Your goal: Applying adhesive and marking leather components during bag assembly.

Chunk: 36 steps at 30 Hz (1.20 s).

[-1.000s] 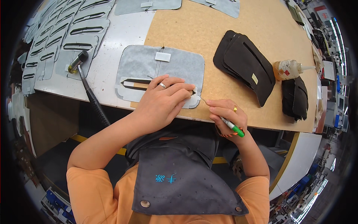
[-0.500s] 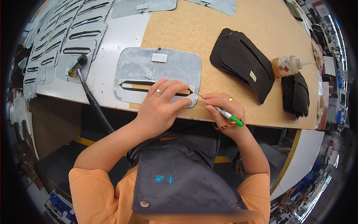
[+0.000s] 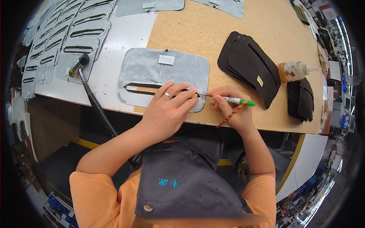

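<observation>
My left hand [image 3: 167, 110] rests with fingers apart on a grey fabric panel [image 3: 188, 67], over the right half of its long dark-edged slot [image 3: 141, 84]. A white tab [image 3: 166, 60] sits higher on that panel. My right hand [image 3: 235, 116] grips a slim pen-like tool [image 3: 235, 100] with a green end and a thin tip; the tip reaches the slot's right end, beside my left fingertips. An orange-and-black cord [image 3: 232, 114] hangs across my right hand.
A hammer [image 3: 91, 97] lies to the left, near rows of slotted grey panels [image 3: 85, 28]. At right are black layered pieces [image 3: 245, 64], a smaller black stack [image 3: 300, 102] and a glue bottle [image 3: 292, 70]. More grey panels [image 3: 150, 9] lie at the back of the table.
My right hand has risen and turned, bringing the tool from a steep slant to nearly level. My left hand has shifted slightly but stays on the panel.
</observation>
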### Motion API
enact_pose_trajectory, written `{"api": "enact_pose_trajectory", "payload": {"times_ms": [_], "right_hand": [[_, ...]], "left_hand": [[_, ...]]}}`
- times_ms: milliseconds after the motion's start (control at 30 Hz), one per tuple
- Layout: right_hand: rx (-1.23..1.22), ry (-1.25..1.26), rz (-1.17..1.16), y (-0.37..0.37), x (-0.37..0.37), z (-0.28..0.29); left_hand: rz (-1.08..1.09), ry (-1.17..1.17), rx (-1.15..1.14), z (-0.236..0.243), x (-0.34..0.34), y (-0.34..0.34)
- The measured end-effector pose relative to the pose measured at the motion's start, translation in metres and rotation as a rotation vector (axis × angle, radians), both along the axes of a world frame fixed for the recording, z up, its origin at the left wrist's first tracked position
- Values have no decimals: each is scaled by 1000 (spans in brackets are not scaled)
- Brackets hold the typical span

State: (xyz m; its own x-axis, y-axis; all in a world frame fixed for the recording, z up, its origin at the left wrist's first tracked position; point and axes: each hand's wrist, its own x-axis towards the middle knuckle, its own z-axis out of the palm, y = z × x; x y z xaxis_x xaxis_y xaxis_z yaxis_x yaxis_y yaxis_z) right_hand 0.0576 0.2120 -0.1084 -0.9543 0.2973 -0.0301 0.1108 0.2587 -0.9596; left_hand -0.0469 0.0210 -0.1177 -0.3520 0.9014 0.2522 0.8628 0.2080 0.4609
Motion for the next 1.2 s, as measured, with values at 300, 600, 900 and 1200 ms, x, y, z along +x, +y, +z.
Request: {"api": "enact_pose_trajectory", "payload": {"times_ms": [300,600,900,1200], "right_hand": [[-100,52,-146,4,5,3],[771,180,234,-24,17,-15],[1061,381,289,-30,26,-12],[-284,176,-346,-5,18,37]], "left_hand": [[15,6,3,-1,2,0],[-22,74,-33,0,-3,1],[-40,-368,4,26,-30,-14],[95,-1094,170,55,-82,-65]]}}
